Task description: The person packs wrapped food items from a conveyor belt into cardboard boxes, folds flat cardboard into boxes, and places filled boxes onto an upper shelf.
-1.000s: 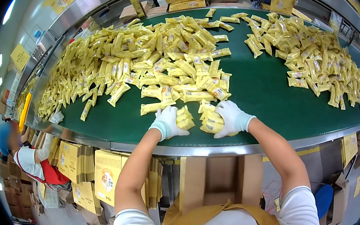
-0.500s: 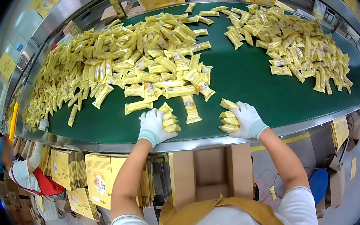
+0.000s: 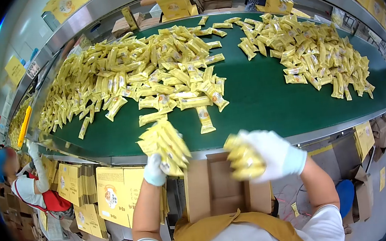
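My left hand (image 3: 154, 169): fingers clamped on the left bundle (image 3: 166, 144), tilted and fanned, at the near edge of the counter (image 3: 254, 102).
My right hand (image 3: 272, 153): fingers gripping the right bundle (image 3: 245, 158), which appears over the right side of the box; both are blurred.
Bundle count: two, one per hand; I see at least three yellow packets in each, but cannot tell the exact number.
Box: one, brown and open-topped, right in front of me (image 3: 226, 176), its inner walls showing between my hands.
Counter: two big heaps of packets, a left heap (image 3: 126, 71) and a smaller right heap (image 3: 315, 53), too many to count.
Nearest packet: one (image 3: 205, 120), jutting toward me from the left heap.
Cartons: yellow, a flat stack below the counter on my left (image 3: 112, 195); across it, two more, a left carton (image 3: 175, 7) and a right carton (image 3: 276, 5), contents hidden.
Co-workers: parts of three in view, one at far left in a red apron (image 3: 56, 200).
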{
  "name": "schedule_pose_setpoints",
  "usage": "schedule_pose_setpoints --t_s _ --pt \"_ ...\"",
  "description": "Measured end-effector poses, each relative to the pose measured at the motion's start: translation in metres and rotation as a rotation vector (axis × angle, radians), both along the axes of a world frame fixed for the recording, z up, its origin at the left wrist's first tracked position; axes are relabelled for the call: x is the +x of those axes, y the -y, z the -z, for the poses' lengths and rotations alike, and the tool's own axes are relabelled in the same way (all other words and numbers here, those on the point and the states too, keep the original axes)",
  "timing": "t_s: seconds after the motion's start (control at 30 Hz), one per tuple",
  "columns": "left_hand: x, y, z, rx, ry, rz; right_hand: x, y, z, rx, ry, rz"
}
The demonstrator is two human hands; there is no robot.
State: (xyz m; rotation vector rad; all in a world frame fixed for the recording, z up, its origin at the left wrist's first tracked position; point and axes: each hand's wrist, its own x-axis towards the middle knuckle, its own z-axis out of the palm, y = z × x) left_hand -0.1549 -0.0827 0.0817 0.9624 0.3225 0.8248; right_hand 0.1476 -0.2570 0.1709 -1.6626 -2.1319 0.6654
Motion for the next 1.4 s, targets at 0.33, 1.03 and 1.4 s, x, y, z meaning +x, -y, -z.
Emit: schedule_pose_setpoints --t_s 0.33,1.03,1.4 --pt "0.071 0.068 -0.031 1.176 -0.430 0.224 -0.130 -0.006 0.133 -0.541 0.450 -0.428" --pt "0.120 0.094 0.122 1.633 -1.387 0.760 -0.164 0.022 0.207 -0.660 0.676 -0.340" --pt "0.073 -0.090 -0.049 0.884 -0.696 0.740 0.023 -0.068 0.037 -0.220 -0.627 0.230"
